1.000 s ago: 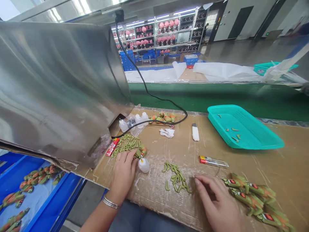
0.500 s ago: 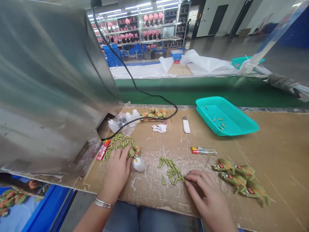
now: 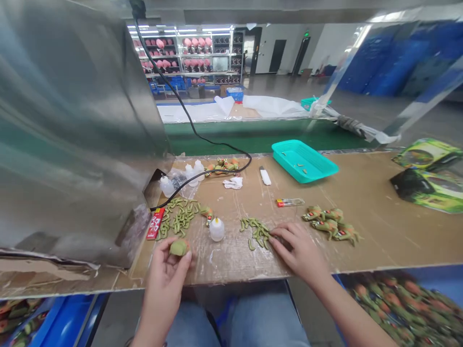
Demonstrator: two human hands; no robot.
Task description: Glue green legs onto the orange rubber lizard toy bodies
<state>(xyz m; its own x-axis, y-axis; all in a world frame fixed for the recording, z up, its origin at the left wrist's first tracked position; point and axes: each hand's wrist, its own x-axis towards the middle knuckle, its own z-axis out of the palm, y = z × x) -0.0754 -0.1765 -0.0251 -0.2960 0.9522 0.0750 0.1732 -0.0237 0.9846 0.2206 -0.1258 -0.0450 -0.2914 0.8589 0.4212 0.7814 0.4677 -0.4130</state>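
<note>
My left hand (image 3: pixel 167 271) is lifted near the front edge of the cardboard-covered table (image 3: pixel 379 231), fingers closed round a small green toy piece (image 3: pixel 179 247). My right hand (image 3: pixel 298 250) rests on the table with its fingertips pinched at the edge of a small heap of green parts (image 3: pixel 255 229); what they hold is hidden. A white glue bottle (image 3: pixel 217 229) stands between the two hands. A bigger pile of green parts (image 3: pixel 179 217) lies to the left, beside a red packet (image 3: pixel 155 223). A cluster of green toy figures (image 3: pixel 331 222) lies just right of my right hand.
A big steel housing (image 3: pixel 72 135) fills the left, with a black cable (image 3: pixel 202 140) running from it. A teal tray (image 3: pixel 304 161) holds a few green bits. More small bottles (image 3: pixel 181 179), a lighter (image 3: pixel 290 202), printed boxes (image 3: pixel 430 173) and blue bins of toys (image 3: pixel 401 299) are around.
My left hand has left the big pile and come back toward me holding a green piece. My right hand stays at the small heap. The camera has swung to the right.
</note>
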